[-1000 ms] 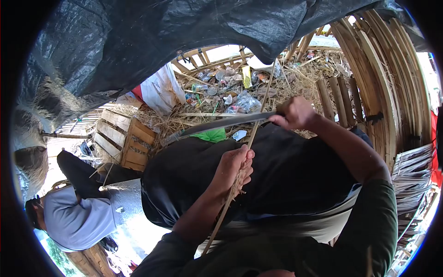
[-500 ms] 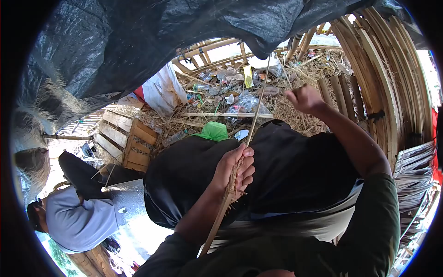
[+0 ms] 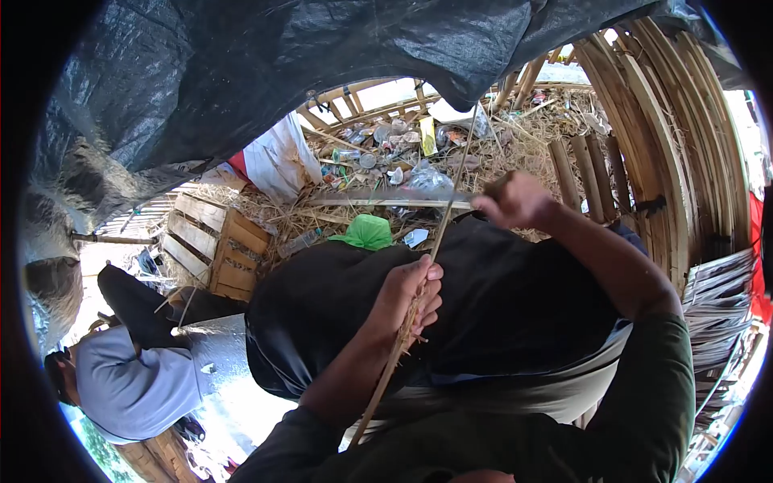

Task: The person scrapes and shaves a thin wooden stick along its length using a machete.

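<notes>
The left hand (image 3: pixel 412 294) is closed firmly around a thin stick (image 3: pixel 376 396), with thumb and fingers pressed upon it. The stick goes slanted through this grip: one part runs backward and a little to the left, the other part forward and a little to the right. Ragged fibres (image 3: pixel 415 338) stand out from it just behind the fingers. Beneath the grip and on both its sides are legs in black trousers (image 3: pixel 523 314). Ahead and to the right, the right hand (image 3: pixel 519 201) is clenched on the handle of a long knife (image 3: pixel 394 195), whose blurred blade points to the left. In this view the blade crosses the stick ahead of the left grip; whether they touch, I cannot tell. A green plastic bag (image 3: pixel 364 232) lies ahead and to the left of the left grip, just beyond the legs. Farther to the left is a slatted wooden crate (image 3: pixel 217 241), and well apart on this side sits another person (image 3: pixel 145 378). To the right of the right grip stand long wooden strips (image 3: pixel 668 145), and far ahead lies a yellow wrapper (image 3: pixel 428 137) among litter (image 3: pixel 368 161)
</notes>
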Demonstrator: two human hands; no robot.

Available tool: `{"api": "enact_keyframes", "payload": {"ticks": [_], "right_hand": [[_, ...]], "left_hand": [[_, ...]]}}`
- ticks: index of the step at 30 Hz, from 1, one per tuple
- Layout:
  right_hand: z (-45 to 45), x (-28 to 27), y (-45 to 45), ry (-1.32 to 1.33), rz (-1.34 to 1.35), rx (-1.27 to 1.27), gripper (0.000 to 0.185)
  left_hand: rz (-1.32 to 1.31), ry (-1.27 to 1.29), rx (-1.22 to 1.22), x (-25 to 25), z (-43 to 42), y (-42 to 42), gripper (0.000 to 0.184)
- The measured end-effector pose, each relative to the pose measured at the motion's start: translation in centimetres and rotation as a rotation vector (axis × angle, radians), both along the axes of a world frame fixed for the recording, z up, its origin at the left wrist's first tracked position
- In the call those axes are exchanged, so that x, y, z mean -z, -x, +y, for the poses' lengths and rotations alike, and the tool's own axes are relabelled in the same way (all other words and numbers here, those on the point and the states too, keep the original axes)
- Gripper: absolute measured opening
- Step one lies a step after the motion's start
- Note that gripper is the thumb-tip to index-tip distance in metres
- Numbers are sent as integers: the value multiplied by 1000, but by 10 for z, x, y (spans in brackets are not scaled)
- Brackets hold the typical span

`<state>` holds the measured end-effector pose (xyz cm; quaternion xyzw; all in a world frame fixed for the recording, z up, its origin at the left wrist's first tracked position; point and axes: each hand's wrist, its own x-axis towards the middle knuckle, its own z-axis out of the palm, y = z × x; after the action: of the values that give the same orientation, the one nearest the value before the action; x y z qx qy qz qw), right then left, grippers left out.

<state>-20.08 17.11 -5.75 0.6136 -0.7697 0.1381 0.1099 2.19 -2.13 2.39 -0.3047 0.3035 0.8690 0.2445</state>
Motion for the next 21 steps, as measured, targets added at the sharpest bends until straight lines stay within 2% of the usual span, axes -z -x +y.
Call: {"api": "enact_keyframes", "payload": {"ticks": [1, 4, 6, 8, 10, 11, 14, 15, 17, 20, 21], "right_hand": [[-6, -4, -7, -33, -293, -78, 39], [3, 23, 20, 25, -337, -24, 42], [20, 36, 37, 101, 100, 101, 42], [30, 41, 39, 94, 205, 162, 42], [17, 6, 22, 9, -24, 157, 42], [9, 14, 18, -114, -282, 135, 42], [-5, -2, 11, -173, -296, 17, 44], [1, 10, 19, -148, -281, 73, 40], [17, 31, 38, 69, 199, 111, 37], [22, 29, 36, 152, 292, 72, 31], [19, 29, 22, 82, 80, 47, 32]], "left_hand": [[1, 59, 17, -2, -1, 0, 34], [33, 139, 31, -4, -4, -3, 35], [22, 169, 34, -4, -5, -3, 35], [20, 183, 46, -6, -6, -2, 34], [26, 183, 67, -10, -5, 1, 33], [25, 195, 74, -9, -4, 1, 34], [12, 243, 96, -8, -5, -1, 34], [4, 255, 99, -6, -6, -3, 34], [8, 266, 96, -3, -6, -4, 34], [25, 251, 91, 0, -4, -3, 34], [18, 243, 84, 0, -5, -2, 34]]}}
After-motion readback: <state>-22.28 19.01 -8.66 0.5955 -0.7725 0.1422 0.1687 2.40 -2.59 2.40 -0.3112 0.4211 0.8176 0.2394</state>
